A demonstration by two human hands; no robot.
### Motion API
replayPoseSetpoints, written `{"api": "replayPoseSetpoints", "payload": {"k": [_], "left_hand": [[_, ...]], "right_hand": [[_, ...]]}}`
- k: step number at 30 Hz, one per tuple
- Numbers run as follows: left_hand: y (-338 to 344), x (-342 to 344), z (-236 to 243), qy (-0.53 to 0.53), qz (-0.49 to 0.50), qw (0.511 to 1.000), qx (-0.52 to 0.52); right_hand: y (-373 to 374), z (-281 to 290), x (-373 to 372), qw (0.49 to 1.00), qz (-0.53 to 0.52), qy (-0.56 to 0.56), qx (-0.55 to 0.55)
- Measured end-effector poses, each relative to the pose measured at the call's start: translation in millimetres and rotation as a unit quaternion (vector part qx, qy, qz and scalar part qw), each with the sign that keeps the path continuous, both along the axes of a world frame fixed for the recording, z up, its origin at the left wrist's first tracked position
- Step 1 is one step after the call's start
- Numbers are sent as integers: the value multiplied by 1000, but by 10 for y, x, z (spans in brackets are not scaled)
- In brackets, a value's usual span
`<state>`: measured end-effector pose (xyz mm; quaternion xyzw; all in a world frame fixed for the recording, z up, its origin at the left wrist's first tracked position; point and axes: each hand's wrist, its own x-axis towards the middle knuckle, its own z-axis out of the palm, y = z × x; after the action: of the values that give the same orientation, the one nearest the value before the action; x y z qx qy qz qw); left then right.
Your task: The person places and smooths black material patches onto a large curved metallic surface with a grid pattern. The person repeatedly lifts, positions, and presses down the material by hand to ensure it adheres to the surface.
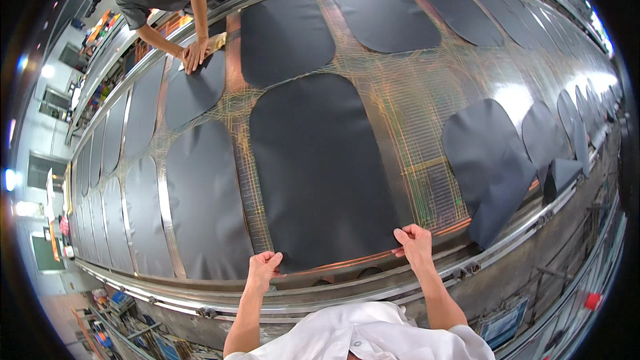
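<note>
A large black sheet (pixel 320 173), rounded at its far end, lies flat on the long table in front of me. At its near left corner, my left hand (pixel 264 269) pinches the edge between thumb and fingers. The near right corner is in the pinch of my right hand (pixel 415 245). Between my hands the sheet's near edge runs along the table's copper-coloured border (pixel 347 263). Another black sheet (pixel 207 203) lies flat to the left. To the right, a black sheet (pixel 485 153) is partly folded, its near end hanging over the table edge.
Across the table, a co-worker's hands (pixel 193 57) press on a smaller black sheet (pixel 195 93). Coloured lines mark the tabletop (pixel 427 173) between sheets. A metal rail (pixel 267 310) follows the near side. Several more sheets (pixel 543 130) lie toward the far right, some folded.
</note>
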<state>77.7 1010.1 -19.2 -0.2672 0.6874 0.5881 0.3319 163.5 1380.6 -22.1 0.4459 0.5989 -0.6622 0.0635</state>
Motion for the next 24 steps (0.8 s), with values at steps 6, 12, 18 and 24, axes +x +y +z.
{"api": "replayPoseSetpoints", "payload": {"k": [6, 12, 18, 24], "left_hand": [[-7, 37, -18, -10, 14, 1000, 1], [-11, 35, -18, -21, 10, 1000, -4], [-52, 15, -3, -39, 22, 999, 10], [-79, 1, 3, -42, 13, 999, 14]], "right_hand": [[-10, -55, 37, 1000, -5, -23, 4], [-1, -35, 11, 999, -23, -39, -1], [-19, 31, -5, 998, -44, -34, -14], [-54, 36, 6, 998, -46, -34, 0]]}}
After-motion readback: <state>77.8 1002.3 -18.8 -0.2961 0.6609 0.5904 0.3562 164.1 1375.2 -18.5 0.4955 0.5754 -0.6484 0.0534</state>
